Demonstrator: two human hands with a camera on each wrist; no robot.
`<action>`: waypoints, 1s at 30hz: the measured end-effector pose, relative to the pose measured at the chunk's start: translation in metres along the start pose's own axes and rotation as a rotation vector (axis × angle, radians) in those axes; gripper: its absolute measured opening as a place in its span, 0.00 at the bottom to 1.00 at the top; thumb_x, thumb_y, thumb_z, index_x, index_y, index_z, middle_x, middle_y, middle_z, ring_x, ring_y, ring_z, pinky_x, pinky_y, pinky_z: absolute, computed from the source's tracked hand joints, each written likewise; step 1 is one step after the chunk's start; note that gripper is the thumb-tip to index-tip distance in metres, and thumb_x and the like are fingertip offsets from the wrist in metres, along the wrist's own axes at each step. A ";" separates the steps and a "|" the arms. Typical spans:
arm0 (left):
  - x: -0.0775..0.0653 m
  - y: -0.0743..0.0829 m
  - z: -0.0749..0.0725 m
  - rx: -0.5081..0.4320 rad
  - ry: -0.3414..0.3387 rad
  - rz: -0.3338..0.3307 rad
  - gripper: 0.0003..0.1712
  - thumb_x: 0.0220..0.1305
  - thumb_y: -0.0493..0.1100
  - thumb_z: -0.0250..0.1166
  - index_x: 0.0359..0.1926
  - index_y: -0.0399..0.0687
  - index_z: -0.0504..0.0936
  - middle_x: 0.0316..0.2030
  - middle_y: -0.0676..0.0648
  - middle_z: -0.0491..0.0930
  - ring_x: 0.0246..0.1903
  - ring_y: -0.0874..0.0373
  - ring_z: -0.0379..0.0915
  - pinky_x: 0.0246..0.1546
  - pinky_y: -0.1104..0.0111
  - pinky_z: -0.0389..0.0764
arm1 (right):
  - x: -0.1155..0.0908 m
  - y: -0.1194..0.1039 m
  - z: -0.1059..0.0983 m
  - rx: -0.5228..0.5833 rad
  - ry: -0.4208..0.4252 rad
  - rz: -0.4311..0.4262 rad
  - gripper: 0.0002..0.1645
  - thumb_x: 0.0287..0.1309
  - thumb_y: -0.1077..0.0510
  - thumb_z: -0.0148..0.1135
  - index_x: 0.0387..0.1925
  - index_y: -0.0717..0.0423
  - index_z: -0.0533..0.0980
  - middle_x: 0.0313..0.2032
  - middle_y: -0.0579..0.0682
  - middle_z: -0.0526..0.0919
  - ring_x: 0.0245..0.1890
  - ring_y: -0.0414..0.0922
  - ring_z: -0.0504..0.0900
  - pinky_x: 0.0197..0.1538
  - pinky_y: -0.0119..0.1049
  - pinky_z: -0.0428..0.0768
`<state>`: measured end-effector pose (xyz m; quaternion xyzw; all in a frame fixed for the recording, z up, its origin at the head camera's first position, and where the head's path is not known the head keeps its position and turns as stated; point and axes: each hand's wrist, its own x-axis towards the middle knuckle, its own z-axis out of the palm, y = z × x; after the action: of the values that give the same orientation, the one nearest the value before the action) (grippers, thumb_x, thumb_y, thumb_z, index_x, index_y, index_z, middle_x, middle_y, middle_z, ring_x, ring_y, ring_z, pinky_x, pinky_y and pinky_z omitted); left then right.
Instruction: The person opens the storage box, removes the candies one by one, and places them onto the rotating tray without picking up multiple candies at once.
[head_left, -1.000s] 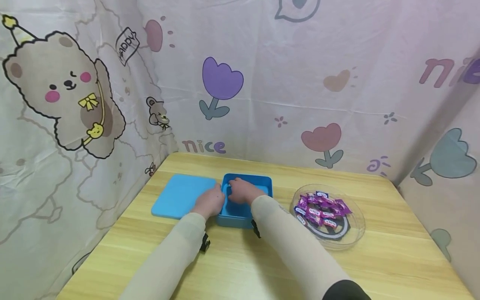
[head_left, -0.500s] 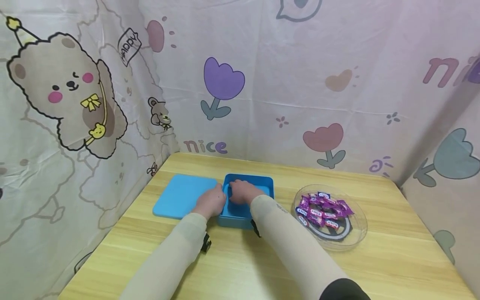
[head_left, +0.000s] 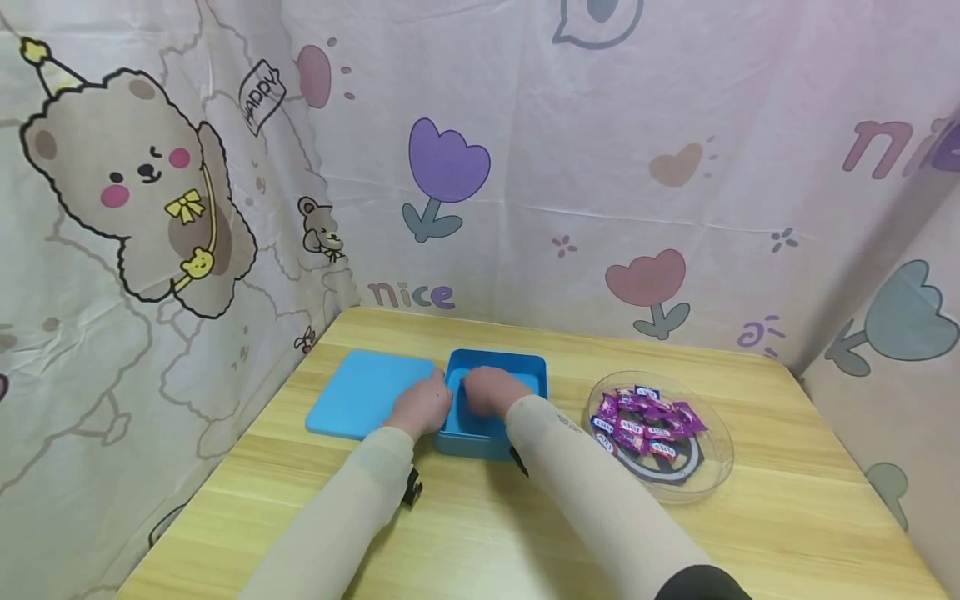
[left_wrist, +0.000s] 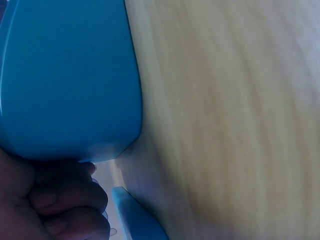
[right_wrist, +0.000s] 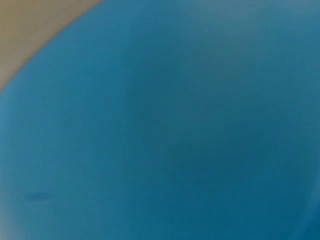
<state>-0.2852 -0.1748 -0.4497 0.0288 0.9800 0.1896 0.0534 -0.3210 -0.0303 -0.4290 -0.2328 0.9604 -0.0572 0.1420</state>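
The blue box (head_left: 480, 447) stands open on the table, its inner floor partly visible. My left hand (head_left: 422, 403) holds the box by its left wall; in the left wrist view its curled fingers (left_wrist: 75, 200) lie against the outside of the box (left_wrist: 70, 80). My right hand (head_left: 495, 392) reaches down inside the box near its left side, knuckles up. Its fingertips are hidden, so I cannot tell whether they hold anything. Only blurred blue box wall (right_wrist: 175, 125) fills the right wrist view.
A flat light-blue lid (head_left: 360, 393) lies left of the box, beside my left hand. To the right, a clear round dish (head_left: 716, 467) contains several purple-wrapped candies (head_left: 645, 421). A printed cloth (head_left: 555, 167) hangs behind the wooden table (head_left: 795, 500).
My right hand has shifted slightly toward me and lower inside the box, its fingertips going out of sight. My left hand stays at the left wall.
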 end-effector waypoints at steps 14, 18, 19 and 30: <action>0.000 0.003 0.000 0.022 -0.008 0.002 0.33 0.79 0.45 0.42 0.77 0.29 0.53 0.71 0.34 0.66 0.65 0.43 0.69 0.63 0.48 0.72 | -0.018 0.018 0.003 -0.081 0.070 -0.081 0.12 0.76 0.54 0.55 0.51 0.50 0.82 0.44 0.48 0.85 0.44 0.44 0.81 0.60 0.44 0.79; 0.001 0.001 0.001 -0.003 -0.005 0.002 0.33 0.80 0.45 0.41 0.77 0.29 0.53 0.73 0.34 0.62 0.69 0.42 0.62 0.66 0.47 0.68 | -0.018 0.021 0.006 -0.113 0.088 -0.106 0.12 0.76 0.55 0.53 0.48 0.51 0.82 0.42 0.47 0.85 0.42 0.44 0.81 0.57 0.42 0.80; 0.001 0.001 0.001 -0.011 -0.006 0.000 0.33 0.80 0.45 0.41 0.77 0.29 0.53 0.73 0.34 0.62 0.70 0.42 0.62 0.66 0.47 0.67 | -0.019 0.022 0.007 -0.113 0.094 -0.109 0.12 0.77 0.55 0.53 0.46 0.50 0.82 0.41 0.47 0.85 0.41 0.43 0.80 0.55 0.42 0.80; 0.001 -0.003 0.002 -0.030 -0.011 -0.002 0.34 0.80 0.46 0.42 0.77 0.30 0.51 0.74 0.35 0.60 0.72 0.41 0.58 0.68 0.47 0.65 | -0.026 0.025 0.012 -0.171 0.152 -0.168 0.11 0.75 0.58 0.55 0.41 0.51 0.84 0.35 0.46 0.86 0.35 0.42 0.80 0.50 0.38 0.82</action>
<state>-0.2859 -0.1766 -0.4532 0.0279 0.9768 0.2040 0.0593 -0.3063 0.0037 -0.4387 -0.3186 0.9469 -0.0043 0.0433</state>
